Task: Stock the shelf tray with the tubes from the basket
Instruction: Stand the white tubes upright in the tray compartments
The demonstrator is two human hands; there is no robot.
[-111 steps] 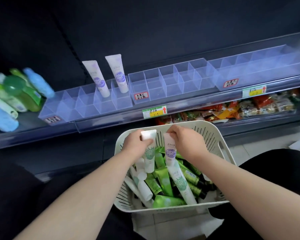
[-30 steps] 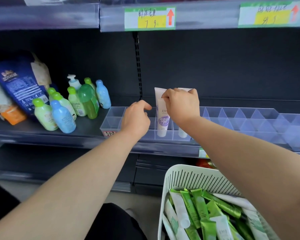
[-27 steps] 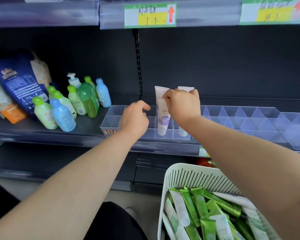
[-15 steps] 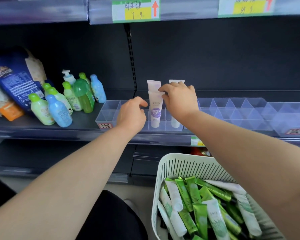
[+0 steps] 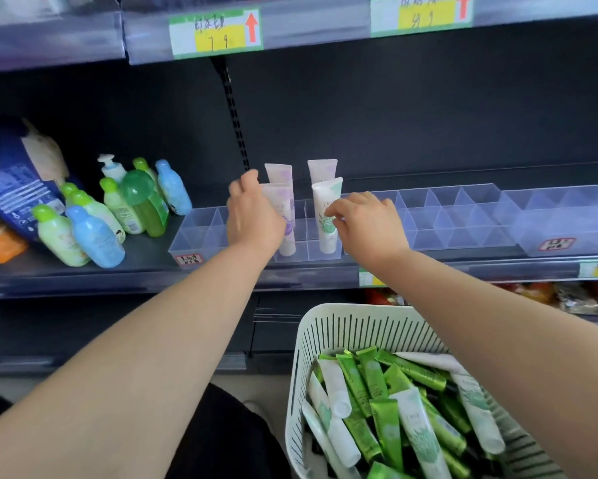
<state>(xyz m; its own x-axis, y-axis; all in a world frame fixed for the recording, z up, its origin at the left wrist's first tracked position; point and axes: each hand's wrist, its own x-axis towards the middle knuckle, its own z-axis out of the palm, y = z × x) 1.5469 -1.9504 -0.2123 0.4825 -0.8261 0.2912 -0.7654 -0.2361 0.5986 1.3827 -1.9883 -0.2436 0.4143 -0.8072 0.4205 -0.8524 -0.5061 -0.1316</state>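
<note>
A clear divided shelf tray (image 5: 460,219) runs along the dark shelf. Four white tubes stand upright at its left end, two behind and two in front. My left hand (image 5: 252,216) curls against the front purple-label tube (image 5: 285,219), hiding that tube's left edge. With fingertips on its right edge, my right hand (image 5: 368,226) pinches the front green-label tube (image 5: 327,209). The two back tubes (image 5: 321,169) stand free. Below at the right, the white slotted basket (image 5: 342,319) holds several green and white tubes (image 5: 377,402) lying loose.
Several green and blue bottles (image 5: 93,233) stand on the shelf left of the tray, with a blue bag (image 5: 10,188) behind them. A shelf edge with price labels (image 5: 216,32) hangs overhead. Packaged snacks (image 5: 567,295) fill the shelf below at the right.
Two more tubes now stand in the tray's front row, ahead of the earlier pair. Both hands have dropped from the tube tops to the tubes' sides. The view has shifted slightly.
</note>
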